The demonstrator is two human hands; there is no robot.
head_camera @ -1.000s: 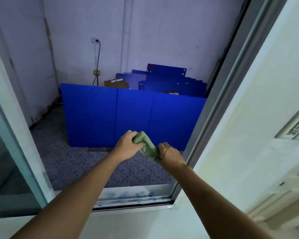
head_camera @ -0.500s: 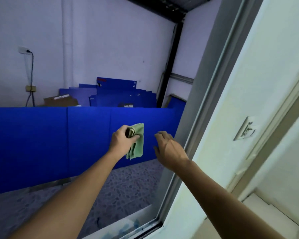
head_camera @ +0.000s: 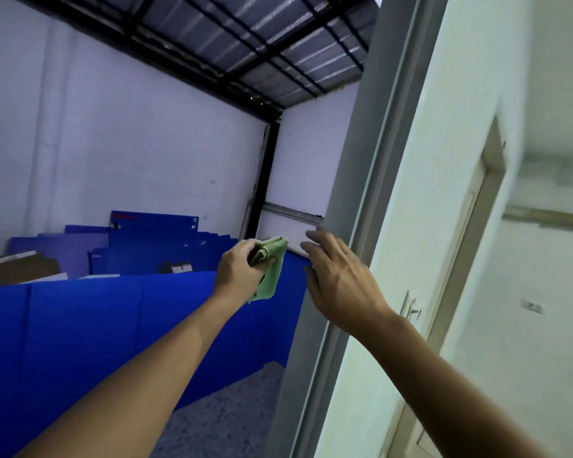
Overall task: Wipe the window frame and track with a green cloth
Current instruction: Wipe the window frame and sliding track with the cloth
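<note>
My left hand (head_camera: 237, 271) is raised in the open window and grips a folded green cloth (head_camera: 270, 268), which hangs down from its fingers. My right hand (head_camera: 336, 280) is empty with fingers spread, just right of the cloth and close to the grey right side of the window frame (head_camera: 358, 180). The frame rises steeply from bottom centre to the top right. The bottom track is out of view.
Blue panels (head_camera: 113, 325) stand outside across the opening, with more blue sheets (head_camera: 153, 236) and a cardboard box (head_camera: 17, 269) behind them. A pale wall (head_camera: 444, 160) with a switch plate (head_camera: 411, 305) lies to the right of the frame.
The view has swung up and to the right. My right hand let go of the cloth, which stays in my left hand, and both hands rose toward the right frame.
</note>
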